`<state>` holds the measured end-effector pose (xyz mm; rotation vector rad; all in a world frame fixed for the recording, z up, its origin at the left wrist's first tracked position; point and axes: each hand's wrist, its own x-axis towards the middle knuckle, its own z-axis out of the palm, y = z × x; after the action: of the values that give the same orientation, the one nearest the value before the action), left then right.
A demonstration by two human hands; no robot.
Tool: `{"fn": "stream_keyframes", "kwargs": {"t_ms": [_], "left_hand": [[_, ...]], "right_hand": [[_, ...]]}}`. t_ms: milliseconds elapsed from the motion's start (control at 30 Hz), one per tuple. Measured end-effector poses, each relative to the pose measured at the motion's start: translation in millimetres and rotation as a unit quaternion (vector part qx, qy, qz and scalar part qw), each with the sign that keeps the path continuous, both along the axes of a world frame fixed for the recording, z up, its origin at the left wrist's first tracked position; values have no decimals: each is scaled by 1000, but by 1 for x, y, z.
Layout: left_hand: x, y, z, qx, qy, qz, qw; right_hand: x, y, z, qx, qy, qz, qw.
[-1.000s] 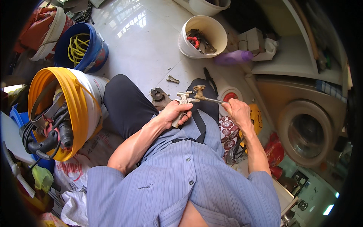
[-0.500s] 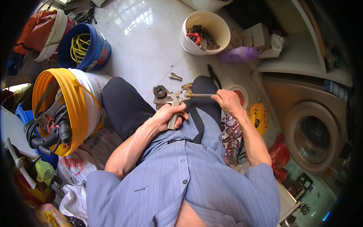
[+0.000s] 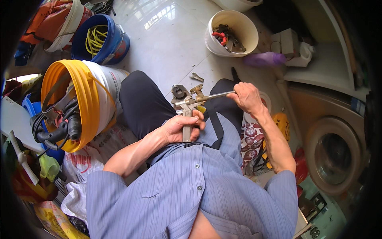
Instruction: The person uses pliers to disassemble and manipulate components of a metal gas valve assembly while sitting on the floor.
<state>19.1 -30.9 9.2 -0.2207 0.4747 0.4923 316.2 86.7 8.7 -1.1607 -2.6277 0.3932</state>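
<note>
Tool [image 3: 188,106] is held between the thighs [image 3: 142,95], with the fingers of the left hand [image 3: 177,128] clamped on its handle [image 3: 187,134] and those of the right hand [image 3: 247,96] clamped on the far end of its rod [image 3: 221,95]. Probable fault: the handle twists in the left palm if the rod is turned harder than that grip resists. Side load could bend the rod. Sudden release could drop the tool onto the floor [image 3: 175,51].
</note>
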Motion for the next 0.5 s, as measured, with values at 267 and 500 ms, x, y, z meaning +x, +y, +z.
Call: {"fn": "stream_keyframes", "kwargs": {"t_ms": [267, 500], "left_hand": [[-30, -4, 8, 155, 36, -43, 986], [-27, -11, 5, 98, 14, -62, 993]], "right_hand": [[15, -38, 63, -337, -41, 43, 940], [-3, -63, 110, -372, -67, -82, 922]]}}
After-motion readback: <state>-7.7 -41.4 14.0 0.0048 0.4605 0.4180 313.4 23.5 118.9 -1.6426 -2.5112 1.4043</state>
